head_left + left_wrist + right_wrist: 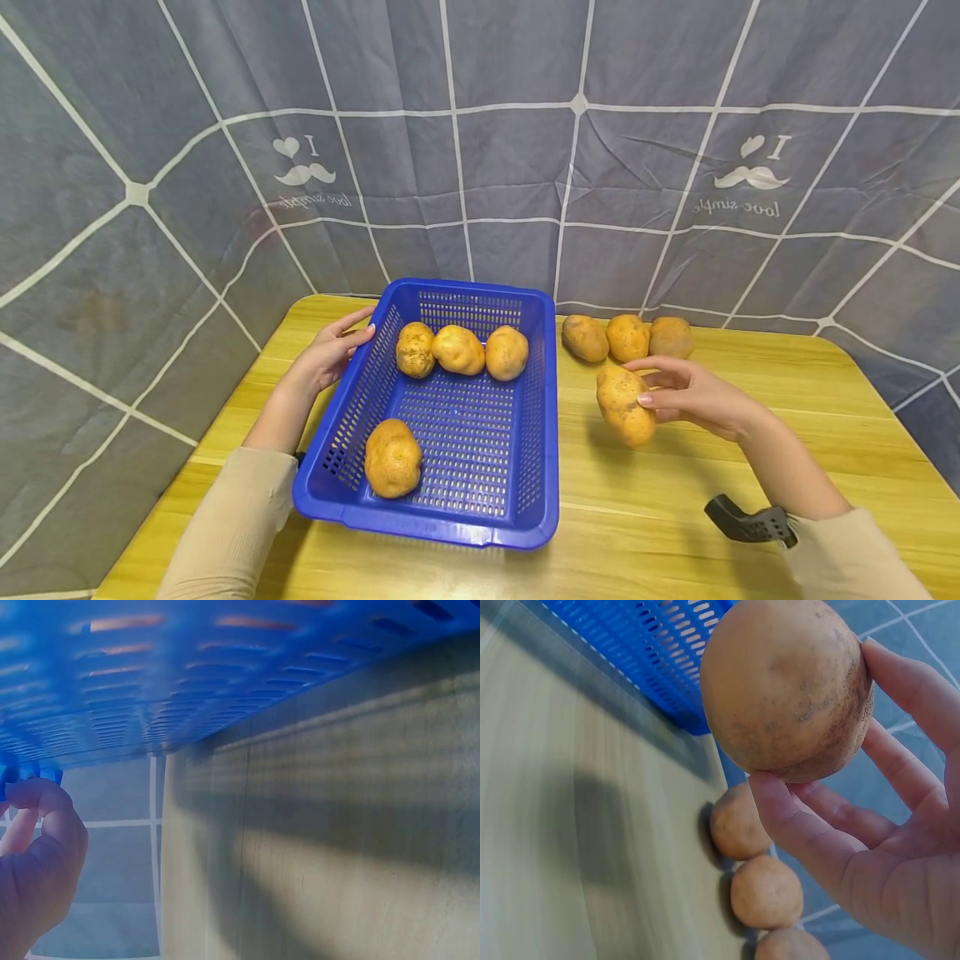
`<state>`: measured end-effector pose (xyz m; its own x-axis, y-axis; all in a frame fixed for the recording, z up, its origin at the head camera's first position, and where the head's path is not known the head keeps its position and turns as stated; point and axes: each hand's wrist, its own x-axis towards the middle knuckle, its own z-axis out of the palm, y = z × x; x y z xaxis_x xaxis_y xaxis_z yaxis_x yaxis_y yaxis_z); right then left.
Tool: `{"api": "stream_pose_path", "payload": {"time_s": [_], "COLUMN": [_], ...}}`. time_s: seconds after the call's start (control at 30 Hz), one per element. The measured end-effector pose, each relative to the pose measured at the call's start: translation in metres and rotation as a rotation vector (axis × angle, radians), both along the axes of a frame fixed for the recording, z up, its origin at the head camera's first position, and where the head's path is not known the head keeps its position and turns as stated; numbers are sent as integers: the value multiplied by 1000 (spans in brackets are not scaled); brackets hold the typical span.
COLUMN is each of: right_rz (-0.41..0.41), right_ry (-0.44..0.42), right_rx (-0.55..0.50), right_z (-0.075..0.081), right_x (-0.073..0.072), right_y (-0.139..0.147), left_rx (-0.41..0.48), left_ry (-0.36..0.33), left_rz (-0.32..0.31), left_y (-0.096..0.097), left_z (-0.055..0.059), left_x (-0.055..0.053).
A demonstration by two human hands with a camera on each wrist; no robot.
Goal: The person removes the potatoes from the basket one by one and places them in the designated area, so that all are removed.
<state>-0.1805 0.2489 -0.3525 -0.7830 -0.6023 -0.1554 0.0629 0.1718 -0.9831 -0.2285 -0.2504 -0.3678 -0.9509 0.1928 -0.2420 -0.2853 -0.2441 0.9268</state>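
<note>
My right hand [693,396] pinches a potato [624,406] between thumb and fingers, above the table to the right of the basket. The right wrist view shows that potato [784,690] raised off the wood, its shadow below. A blue plastic basket [546,417] with slotted walls stands at the middle left. At its left rim, my left hand [326,354] grips the edge, thumb on the rim. Inside, three potatoes [458,350] lie in a row at the far end. Another potato [393,458] sits in the near left corner.
Three more potatoes [628,337] stand side by side at the table's back edge, right of the basket. Behind the yellow wooden table [675,517] hangs a grey cloth [517,167] with white lines. A black wrist mount [750,521] is on the right forearm.
</note>
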Motion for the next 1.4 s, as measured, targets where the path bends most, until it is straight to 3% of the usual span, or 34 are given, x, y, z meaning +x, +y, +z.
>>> {"api": "stream_pose_path", "payload": {"time_s": [0.57,1.2,1.4], "right_rz": [-89,-272,-275], "right_ry": [-22,-108,-95], "right_rx": [1,68,75], "right_z": [-12,-42,-51], "right_x": [0,-18,-24], "right_y": [15,10,5], "left_rx": [-25,-30,-24], "left_ry": [-8,-12,-14], "left_rz": [8,17,13], "left_y": [1,2,1], "left_z": [3,3,3], "left_x": [3,1,2]}}
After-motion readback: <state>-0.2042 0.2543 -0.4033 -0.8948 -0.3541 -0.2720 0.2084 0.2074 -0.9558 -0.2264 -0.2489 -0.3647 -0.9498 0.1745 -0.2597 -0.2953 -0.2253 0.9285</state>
